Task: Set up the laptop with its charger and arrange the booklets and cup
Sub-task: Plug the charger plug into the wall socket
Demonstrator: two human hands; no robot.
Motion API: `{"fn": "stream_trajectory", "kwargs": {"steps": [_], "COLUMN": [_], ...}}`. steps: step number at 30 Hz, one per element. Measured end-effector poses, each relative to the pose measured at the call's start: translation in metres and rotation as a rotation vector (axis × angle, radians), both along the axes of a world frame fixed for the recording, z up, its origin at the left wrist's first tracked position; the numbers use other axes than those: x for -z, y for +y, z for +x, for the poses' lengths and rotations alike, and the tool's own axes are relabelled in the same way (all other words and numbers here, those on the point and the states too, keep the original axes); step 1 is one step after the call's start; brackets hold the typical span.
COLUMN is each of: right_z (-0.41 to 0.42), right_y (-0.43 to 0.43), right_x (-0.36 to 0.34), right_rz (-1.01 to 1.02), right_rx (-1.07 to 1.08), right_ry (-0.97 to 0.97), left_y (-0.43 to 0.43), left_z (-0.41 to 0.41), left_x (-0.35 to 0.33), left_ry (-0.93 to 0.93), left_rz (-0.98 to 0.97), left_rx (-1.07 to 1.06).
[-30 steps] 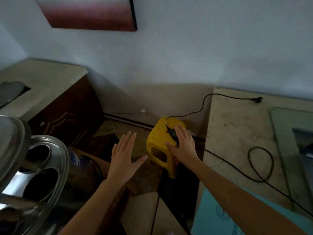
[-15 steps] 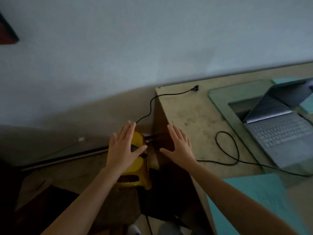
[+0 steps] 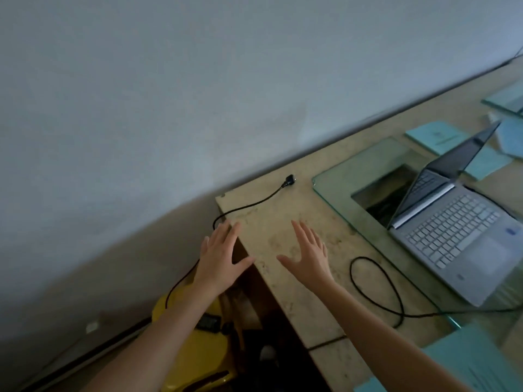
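Laptop open on the desk, right of centre, base resting partly on a glass sheet over a cut-out, lid tilted back, presumably ready for use. Charger cable looped loosely on the desk just left of the laptop, running off right under its front edge; whether plugged into the laptop cannot be told. Another length draped over the desk's left end, plug tip lying free near the wall, unconnected, so power probably not yet sorted. Charger brick apparently parked on a yellow stool below the desk end, likely to take the cable's weight. Blue booklets spread flat behind the laptop, another booklet at the near corner. No cup in sight.

Left hand and right hand both empty, fingers spread, palms down, apart from each other; left above the desk's edge, right above the bare top, neither clearly touching anything, probably between grasps.
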State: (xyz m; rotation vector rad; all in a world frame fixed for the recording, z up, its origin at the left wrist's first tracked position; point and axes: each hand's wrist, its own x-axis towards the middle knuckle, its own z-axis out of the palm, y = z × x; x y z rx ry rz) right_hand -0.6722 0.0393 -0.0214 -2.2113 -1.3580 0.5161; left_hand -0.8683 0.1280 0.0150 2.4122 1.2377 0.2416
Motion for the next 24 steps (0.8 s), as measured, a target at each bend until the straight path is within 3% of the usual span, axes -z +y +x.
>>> {"fn": "stream_trajectory", "kwargs": {"steps": [4, 9, 16, 24], "right_z": [0.038, 0.084, 0.11, 0.114], "right_y": [0.035, 0.06, 0.067, 0.079], "right_x": [0.008, 0.026, 0.045, 0.045], "right_rz": [0.0, -0.064, -0.076, -0.021], "right_rx": [0.055, 0.119, 0.178, 0.212], "right_ry": [0.054, 0.079, 0.127, 0.168], "left_y": [0.057, 0.109, 0.149, 0.162], "left_z": [0.061, 0.136, 0.217, 0.231], "left_x": [0.001, 0.022, 0.063, 0.078], "left_ry": [0.049, -0.087, -0.092, -0.255], "left_rz": [-0.031, -0.137, -0.282, -0.444], "left_rx": [0.041, -0.005, -0.038, -0.215]}}
